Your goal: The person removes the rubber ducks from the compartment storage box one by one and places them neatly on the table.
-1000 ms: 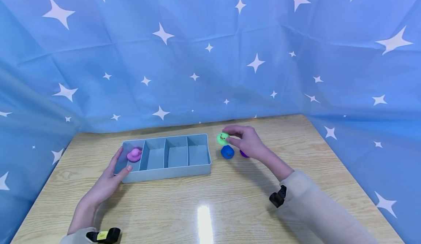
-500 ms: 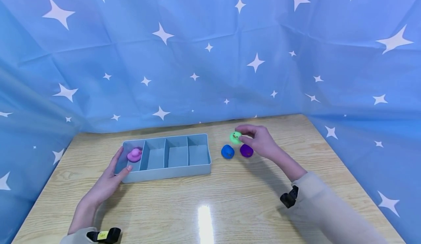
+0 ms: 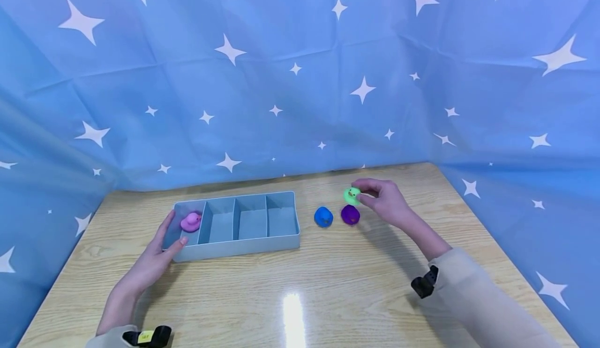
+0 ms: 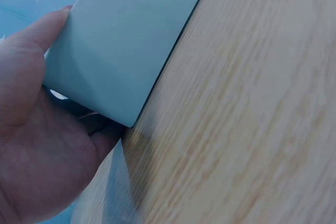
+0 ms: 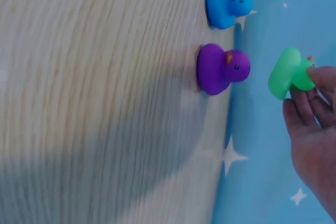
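Observation:
Between thumb and fingers, my right hand (image 3: 385, 201) pinches a green rubber duck (image 5: 287, 74) by its head, held up off the table behind the purple rubber duck (image 3: 350, 214). A blue rubber duck (image 3: 323, 216) stands left of the purple one. My left hand (image 3: 151, 261) grips the left end of a blue-grey divided box (image 3: 236, 247), thumb on its front wall and fingers round the end, as the left wrist view also shows on the box wall (image 4: 126, 45). Inside the leftmost compartment lies a pink rubber duck (image 3: 190, 222).
The box's other compartments hold nothing visible. All of this is on a light wooden table (image 3: 234, 296), with a blue star-patterned cloth (image 3: 262, 87) hanging behind it and along both sides. A black strap device (image 3: 424, 283) is worn on the right wrist.
My right hand has carried the green duck to the right, from behind the blue duck to behind the purple one, which is now uncovered. My left hand stays on the box.

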A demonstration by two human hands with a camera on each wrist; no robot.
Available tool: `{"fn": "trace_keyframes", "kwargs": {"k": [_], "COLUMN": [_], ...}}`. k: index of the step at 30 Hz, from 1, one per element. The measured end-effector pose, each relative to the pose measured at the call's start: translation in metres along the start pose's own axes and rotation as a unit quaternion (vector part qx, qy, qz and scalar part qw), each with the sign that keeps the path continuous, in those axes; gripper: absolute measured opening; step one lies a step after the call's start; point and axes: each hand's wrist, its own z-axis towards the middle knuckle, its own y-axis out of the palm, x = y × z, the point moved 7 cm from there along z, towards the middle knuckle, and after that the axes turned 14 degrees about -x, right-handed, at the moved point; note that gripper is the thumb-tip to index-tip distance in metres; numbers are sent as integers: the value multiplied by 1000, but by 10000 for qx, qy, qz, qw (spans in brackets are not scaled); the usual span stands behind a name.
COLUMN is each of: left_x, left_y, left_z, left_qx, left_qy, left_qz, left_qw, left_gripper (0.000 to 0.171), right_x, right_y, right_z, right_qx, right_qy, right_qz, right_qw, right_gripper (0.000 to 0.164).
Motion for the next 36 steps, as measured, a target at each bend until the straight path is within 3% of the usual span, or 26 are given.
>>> {"fn": "trace_keyframes", "kwargs": {"k": [5, 18, 36], "left_x": [0, -1, 2], "left_y": [-1, 1, 1], "left_z": [0, 0, -2], "left_qx": [15, -10, 13], "left_qy": [143, 16, 51], "left_qz": [-13, 9, 26], "left_qw": [9999, 10000, 10000], "left_gripper": [87, 87, 87], "right_x": [10, 42, 57], "right_y": [-5, -9, -6], "right_z": [-5, -14, -16], "right_qx": [86, -26, -194], "right_qy": [122, 432, 463], "right_qz": [95, -96, -22], "right_qw": [9998, 9990, 9987], "right_gripper": [34, 34, 33]}}
